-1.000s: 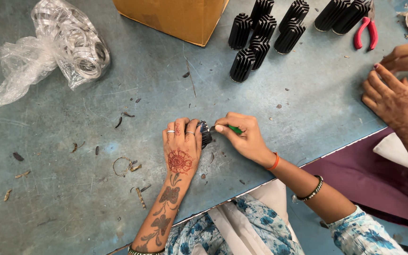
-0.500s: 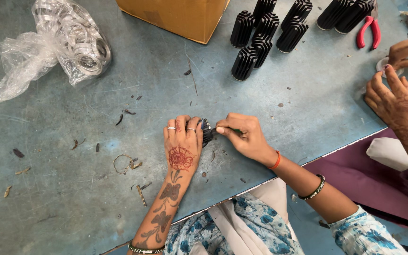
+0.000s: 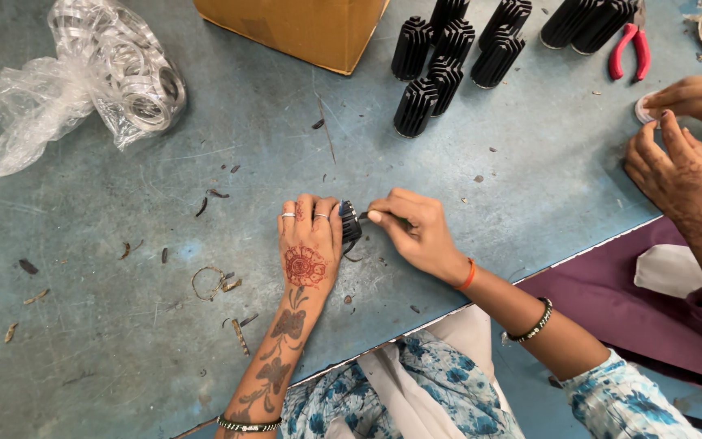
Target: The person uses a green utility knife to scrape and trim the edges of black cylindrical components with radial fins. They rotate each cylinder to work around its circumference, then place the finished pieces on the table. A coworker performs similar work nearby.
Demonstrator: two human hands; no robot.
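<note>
At the far left of the blue-grey metal counter (image 3: 123, 341) lies a crumpled clear plastic bag (image 3: 83, 85) with shiny clear rings inside it. Small brown scraps and a thin loop of wire (image 3: 205, 282) lie on the counter near the bottom left. Next comes the person's left hand (image 3: 309, 244), which has red painted patterns on its back and rings on two fingers. It lies flat with the palm down, and its fingers press on a small black ribbed part (image 3: 350, 221), holding it tight against the counter. Just to the right is the right hand (image 3: 416, 232), with an orange band on its wrist. Its fingers are pinched together on a thin dark tool (image 3: 365, 216), and the tip of the tool touches the little black part. The two hands are very close, with the part between them. Above them, at the top edge, sits a brown cardboard box (image 3: 302, 28). Right of the box stands a bunch of tall black ribbed pieces (image 3: 448, 65), close together and upright. Farther right lie red-handled pliers (image 3: 630, 50). At the far right edge, another person's two hands (image 3: 680, 171) are holding a small round pale thing (image 3: 642, 108) above a purple cloth (image 3: 611, 301).
</note>
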